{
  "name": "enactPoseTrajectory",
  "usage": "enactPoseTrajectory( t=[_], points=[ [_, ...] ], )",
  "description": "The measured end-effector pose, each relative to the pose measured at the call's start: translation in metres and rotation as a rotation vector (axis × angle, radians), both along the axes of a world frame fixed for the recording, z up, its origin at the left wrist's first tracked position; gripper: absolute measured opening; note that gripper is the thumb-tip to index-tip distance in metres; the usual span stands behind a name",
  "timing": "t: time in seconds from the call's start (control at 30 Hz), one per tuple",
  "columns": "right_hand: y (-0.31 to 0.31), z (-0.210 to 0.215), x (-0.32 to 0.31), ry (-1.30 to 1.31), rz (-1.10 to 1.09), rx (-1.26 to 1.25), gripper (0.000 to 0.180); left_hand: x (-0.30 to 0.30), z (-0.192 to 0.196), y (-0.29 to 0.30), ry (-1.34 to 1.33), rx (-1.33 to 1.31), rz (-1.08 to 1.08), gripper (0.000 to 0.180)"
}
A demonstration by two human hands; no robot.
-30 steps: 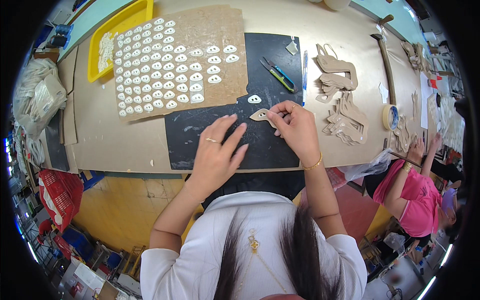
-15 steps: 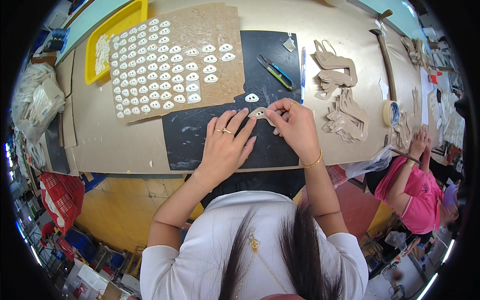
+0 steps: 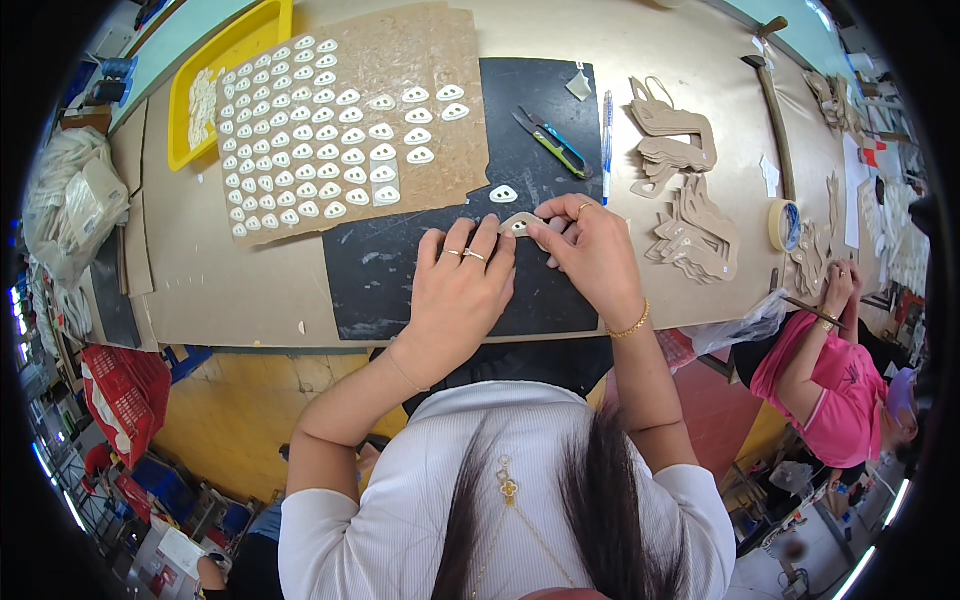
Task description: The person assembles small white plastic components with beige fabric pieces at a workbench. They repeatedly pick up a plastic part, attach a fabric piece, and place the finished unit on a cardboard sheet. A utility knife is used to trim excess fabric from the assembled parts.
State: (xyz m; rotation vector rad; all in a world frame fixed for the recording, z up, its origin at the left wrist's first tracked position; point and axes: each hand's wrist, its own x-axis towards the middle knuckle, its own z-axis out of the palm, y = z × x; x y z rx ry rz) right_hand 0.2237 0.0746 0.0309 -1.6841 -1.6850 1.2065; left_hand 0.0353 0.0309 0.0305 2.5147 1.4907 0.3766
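Note:
My left hand (image 3: 462, 290) rests flat on the black mat (image 3: 400, 265), fingertips touching a small tan triangular piece (image 3: 522, 224). My right hand (image 3: 590, 248) pinches the same piece from the right side. One white triangular piece (image 3: 503, 194) lies loose on the mat just above. A brown cardboard sheet (image 3: 455, 150) to the upper left carries several rows of the same white pieces.
A yellow tray (image 3: 215, 55) with white pieces sits at the far left. Green-handled snips (image 3: 552, 142) and a pen (image 3: 606, 140) lie on the mat. Stacks of tan cut-outs (image 3: 690, 210) and a tape roll (image 3: 785, 225) are right. A person in pink (image 3: 815, 370) works at the right.
My left hand slid up and right across the mat until its fingertips met the tan piece held by my right hand. My right hand stayed nearly in place.

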Motion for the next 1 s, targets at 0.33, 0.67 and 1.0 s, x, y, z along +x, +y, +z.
enactPoseTrajectory(
  t=[0.33,0.67,1.0],
  points=[
    [0.002,0.0,0.0,-0.009,-0.026,-0.048,0.013,0.004,0.011,0.007,0.087,-0.022,-0.02,0.04],
    [0.005,0.004,-0.003,-0.034,-0.022,-0.068,0.013,0.003,0.01,0.009,0.069,0.0,-0.052,0.032],
    [0.015,0.006,-0.002,-0.029,0.015,-0.152,0.012,0.01,-0.011,-0.007,-0.015,0.081,-0.03,0.055]
  ],
)
